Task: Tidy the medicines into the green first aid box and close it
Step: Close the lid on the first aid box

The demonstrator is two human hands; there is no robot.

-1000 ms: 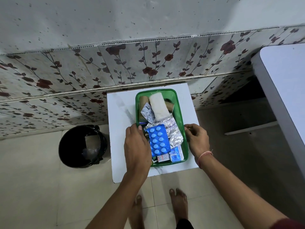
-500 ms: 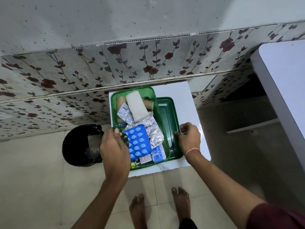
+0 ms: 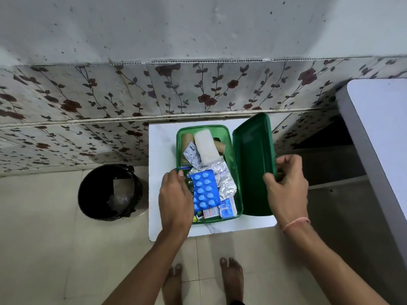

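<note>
Right grip (image 3: 286,186) pinching lid (image 3: 253,164) edge, green box (image 3: 182,133) just left

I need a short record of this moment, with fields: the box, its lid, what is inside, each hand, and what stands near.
box: green first aid box, open, on a small white table
lid: green lid, raised at the box's right side
contents: blue blister pack, silver foil strips, white gauze pad, small cartons at the near end
left hand: left hand at the box's left rim
right hand: right hand grips the lid's outer edge
nearby: black bin on the floor, left of the table
</note>
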